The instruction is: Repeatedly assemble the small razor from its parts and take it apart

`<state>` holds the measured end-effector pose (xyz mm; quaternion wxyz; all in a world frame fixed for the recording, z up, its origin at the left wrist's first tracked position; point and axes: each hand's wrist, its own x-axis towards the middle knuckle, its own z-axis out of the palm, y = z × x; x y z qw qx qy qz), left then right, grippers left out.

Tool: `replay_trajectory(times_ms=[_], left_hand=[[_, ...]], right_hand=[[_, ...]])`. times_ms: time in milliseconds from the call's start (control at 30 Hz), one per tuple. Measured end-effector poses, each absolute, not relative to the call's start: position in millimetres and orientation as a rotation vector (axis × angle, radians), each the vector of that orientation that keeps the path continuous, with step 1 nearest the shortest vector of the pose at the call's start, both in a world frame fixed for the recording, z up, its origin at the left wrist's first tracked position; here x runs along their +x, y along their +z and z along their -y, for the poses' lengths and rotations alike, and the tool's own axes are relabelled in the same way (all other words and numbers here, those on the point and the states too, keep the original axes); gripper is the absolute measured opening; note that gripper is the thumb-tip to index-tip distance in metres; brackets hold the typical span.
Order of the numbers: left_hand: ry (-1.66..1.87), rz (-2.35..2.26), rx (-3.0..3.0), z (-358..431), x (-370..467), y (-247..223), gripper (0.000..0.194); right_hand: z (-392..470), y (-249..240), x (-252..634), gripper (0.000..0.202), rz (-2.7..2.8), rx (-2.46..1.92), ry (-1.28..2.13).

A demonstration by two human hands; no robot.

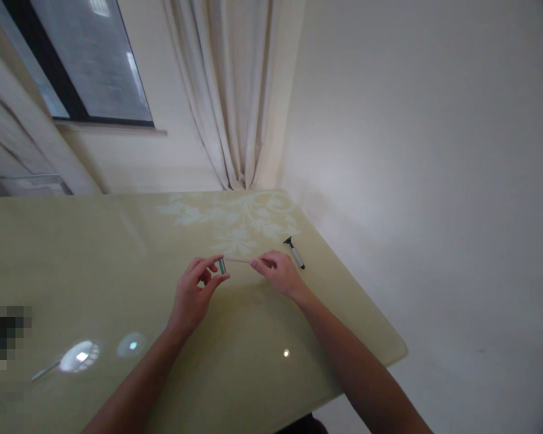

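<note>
Between the thumb and fingertips of my left hand is a small green and dark piece, held upright by its two ends. My right hand pinches a thin pale stick, which points left. The stick's far tip is at the upper part of the green piece; whether they touch I cannot tell. A razor handle with a black head and a grey grip lies on the table just beyond my right hand. Both hands are above the glossy tabletop.
The table's right edge runs along a plain wall. Behind the table hang pale curtains beside a window. Light reflections show on the tabletop at the lower left. A blurred, pixelated dark patch is at the far left edge.
</note>
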<state>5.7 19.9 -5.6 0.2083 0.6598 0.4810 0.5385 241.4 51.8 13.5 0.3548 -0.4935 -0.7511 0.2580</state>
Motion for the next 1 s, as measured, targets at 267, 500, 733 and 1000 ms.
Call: replay_trajectory(times_ms=[267,500,733,1000], left_hand=[[1.516,-1.342,1.828,-19.0,7.1,-4.6,0.036],[1.521,-1.354,1.824,-19.5,7.1,-3.6,0.035],[1.51,-1.349,1.824,-21.4,6.1,-6.6,0.035],[1.525,-1.356,1.816,-22.2,4.7,-7.1,0.034]], right_hand=[[-51.9,15.2,241.2,0.037,1.933,-1.287,0.735],[-53.0,14.6,243.4,0.037,1.961,-1.265,0.772],[-52.6,15.0,242.5,0.038,2.023,-1.239,0.836],[-51.4,16.2,243.1,0.036,1.998,-1.242,0.873]])
